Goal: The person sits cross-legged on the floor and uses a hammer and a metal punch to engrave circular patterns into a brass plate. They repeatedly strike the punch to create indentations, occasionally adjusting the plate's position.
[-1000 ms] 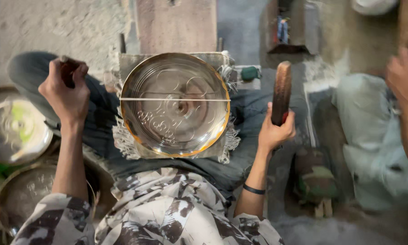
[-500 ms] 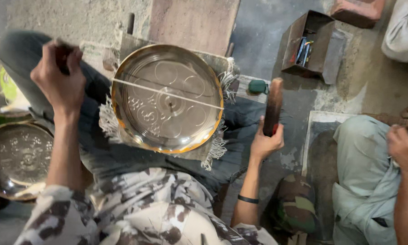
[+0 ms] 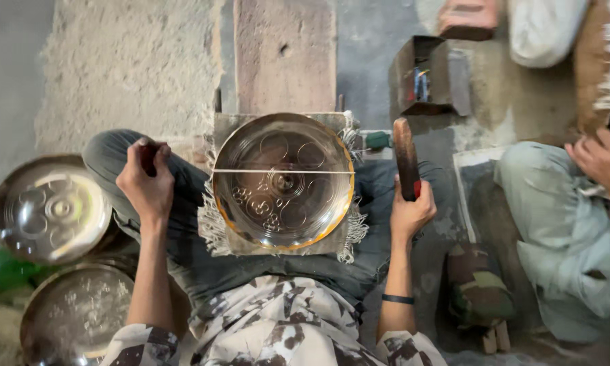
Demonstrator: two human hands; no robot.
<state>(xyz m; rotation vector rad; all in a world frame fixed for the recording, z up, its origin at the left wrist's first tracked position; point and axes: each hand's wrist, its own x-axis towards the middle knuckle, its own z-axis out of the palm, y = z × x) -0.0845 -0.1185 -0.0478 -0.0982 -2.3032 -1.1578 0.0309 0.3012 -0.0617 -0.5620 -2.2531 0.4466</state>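
Concrete floor (image 3: pixel 386 61) workshop, head view: engraved round metal plate (image 3: pixel 282 181) on a fringed pad (image 3: pixel 213 224) across the lap. Left hand (image 3: pixel 146 183) closed on a small dark tool (image 3: pixel 147 154); right hand (image 3: pixel 411 211) gripping a dark mallet (image 3: pixel 405 157) upright. Circle motifs cut, some blank; neither tool touches plate.

Rough grey concrete floor (image 3: pixel 129 61), dusty and pale at the left; a worn reddish wooden plank (image 3: pixel 285 54) lies along it, an open rusty metal box (image 3: pixel 423 74) just beside.
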